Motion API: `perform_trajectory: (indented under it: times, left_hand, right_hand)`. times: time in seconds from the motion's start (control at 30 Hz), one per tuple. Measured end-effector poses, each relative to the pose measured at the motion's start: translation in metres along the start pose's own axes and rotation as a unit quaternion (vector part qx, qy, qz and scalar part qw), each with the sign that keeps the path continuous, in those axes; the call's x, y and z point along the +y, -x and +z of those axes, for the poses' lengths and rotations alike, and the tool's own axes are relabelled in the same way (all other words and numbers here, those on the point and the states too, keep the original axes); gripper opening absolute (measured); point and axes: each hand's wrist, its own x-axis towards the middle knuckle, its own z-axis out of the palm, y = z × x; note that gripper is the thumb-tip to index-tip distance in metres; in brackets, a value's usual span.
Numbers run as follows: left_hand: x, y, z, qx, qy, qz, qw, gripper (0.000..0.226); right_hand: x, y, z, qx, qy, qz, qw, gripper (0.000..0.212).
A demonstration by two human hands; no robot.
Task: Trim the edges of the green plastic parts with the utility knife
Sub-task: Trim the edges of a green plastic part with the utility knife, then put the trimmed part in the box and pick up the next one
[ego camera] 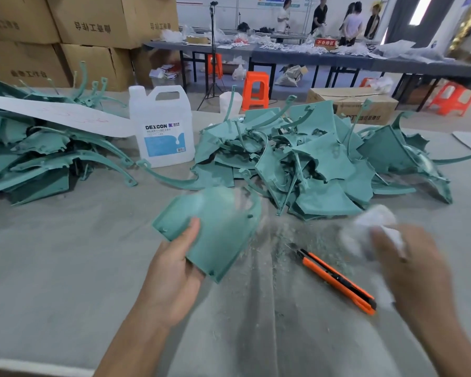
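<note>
Grey cloth is covering the workbench [65, 254] where a worker's left hand [172, 270] is gripping a curved green plastic part [215, 229] at centre, thumb pressing on top, fingers curling beneath. The part is looking matte and thin-walled, with small studs near its edges. At 4 o'clock from it, the orange utility knife [337, 278] is lying unheld, blade out, among shavings [280, 240]. The right hand [416, 268], blurred at 3 o'clock, is seemingly clutching a white wad [370, 227]. Trimming cleanly is likely calling for a steadied part and strokes running away from the thumb.
</note>
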Motion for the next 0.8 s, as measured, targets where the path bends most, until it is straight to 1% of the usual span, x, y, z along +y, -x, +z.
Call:
perform_trajectory:
  times: [0.03,0.07,0.1,0.13,0.17,0.2,0.23,0.27,0.3,0.33,0.37,0.4,0.43,0.47,0.5,0.53,0.57,0.6,0.63,0.67,0.7,0.73,0.77,0.8]
  left_hand:
    - [-0.005,0.004,0.007,-0.015,-0.016,-0.003,1.000,0.035]
    - [-0.011,0.007,0.014,-0.028,-0.039,-0.002,0.999,0.036]
    - [-0.016,0.011,0.023,-0.045,-0.062,0.003,0.997,0.039]
    - [-0.020,0.015,0.031,-0.062,-0.083,0.001,0.995,0.044]
    - [-0.022,0.020,0.038,-0.068,-0.078,0.001,0.995,0.049]
    - [-0.022,0.024,0.040,-0.066,-0.055,-0.002,0.996,0.051]
    - [-0.021,0.027,0.041,-0.064,-0.021,-0.010,0.998,0.049]
    - [-0.019,0.029,0.039,-0.062,0.005,-0.007,0.998,0.046]
    - [-0.015,0.032,0.037,-0.057,0.034,-0.006,0.998,0.050]
    - [-0.012,0.033,0.030,-0.035,0.030,-0.012,0.999,0.057]
    - [-0.008,0.037,0.027,0.001,0.015,-0.005,1.000,0.065]
    - [-0.005,0.040,0.024,0.000,0.008,-0.001,1.000,0.076]
    - [-0.002,0.043,0.024,-0.017,0.002,-0.006,1.000,0.085]
    - [-0.001,0.045,0.026,-0.038,-0.017,0.008,0.999,0.089]
    - [0.002,0.048,0.030,-0.040,-0.031,0.020,0.999,0.091]
    - [-0.001,0.046,0.029,-0.025,-0.051,0.031,0.998,0.089]
    - [0.000,0.044,0.031,-0.011,-0.064,0.042,0.997,0.081]
    - [-0.001,0.042,0.030,0.001,-0.086,0.064,0.994,0.072]
    - [-0.002,0.040,0.030,-0.005,-0.096,0.085,0.992,0.060]
    - [-0.001,0.039,0.029,-0.012,-0.105,0.092,0.990,0.057]
    - [0.002,0.038,0.030,-0.013,-0.106,0.093,0.990,0.062]
    - [0.004,0.036,0.027,-0.028,-0.106,0.113,0.988,0.068]
    - [0.004,0.037,0.025,-0.056,-0.126,0.151,0.979,0.073]
    - [0.005,0.037,0.023,-0.097,-0.166,0.187,0.963,0.078]
  right_hand:
    - [-0.027,0.000,0.016,0.016,-0.034,-0.057,0.998,0.014]
    - [-0.050,0.002,0.031,0.015,-0.065,-0.097,0.993,0.011]
    - [-0.068,0.006,0.049,0.008,-0.098,-0.123,0.987,0.017]
    - [-0.085,0.011,0.066,-0.017,-0.145,-0.123,0.982,0.023]
    - [-0.101,0.021,0.081,-0.047,-0.194,-0.113,0.973,0.025]
    - [-0.122,0.036,0.091,-0.081,-0.244,-0.107,0.961,0.024]
    - [-0.137,0.051,0.100,-0.098,-0.278,-0.127,0.947,0.023]
    - [-0.150,0.064,0.103,-0.109,-0.293,-0.162,0.936,0.024]
    - [-0.155,0.071,0.106,-0.113,-0.299,-0.204,0.925,0.026]
    - [-0.155,0.069,0.109,-0.118,-0.298,-0.234,0.918,0.027]
    - [-0.151,0.060,0.114,-0.110,-0.272,-0.249,0.923,0.027]
    - [-0.147,0.047,0.117,-0.092,-0.231,-0.234,0.940,0.027]
    - [-0.145,0.033,0.120,-0.075,-0.198,-0.181,0.960,0.025]
    - [-0.143,0.021,0.123,-0.066,-0.190,-0.113,0.973,0.022]
    - [-0.146,0.018,0.124,-0.066,-0.203,-0.061,0.975,0.020]
    - [-0.152,0.026,0.124,-0.067,-0.235,-0.047,0.968,0.020]
    - [-0.159,0.040,0.122,-0.072,-0.268,-0.071,0.958,0.021]
    - [-0.165,0.056,0.121,-0.084,-0.291,-0.113,0.946,0.021]
    - [-0.169,0.071,0.120,-0.098,-0.308,-0.158,0.933,0.019]
    - [-0.167,0.077,0.119,-0.109,-0.317,-0.180,0.925,0.017]
    - [-0.163,0.073,0.121,-0.117,-0.321,-0.166,0.925,0.016]
    - [-0.157,0.062,0.125,-0.120,-0.315,-0.119,0.934,0.017]
    - [-0.151,0.048,0.127,-0.130,-0.296,-0.048,0.945,0.018]
    - [-0.147,0.036,0.124,-0.152,-0.284,0.028,0.947,0.019]
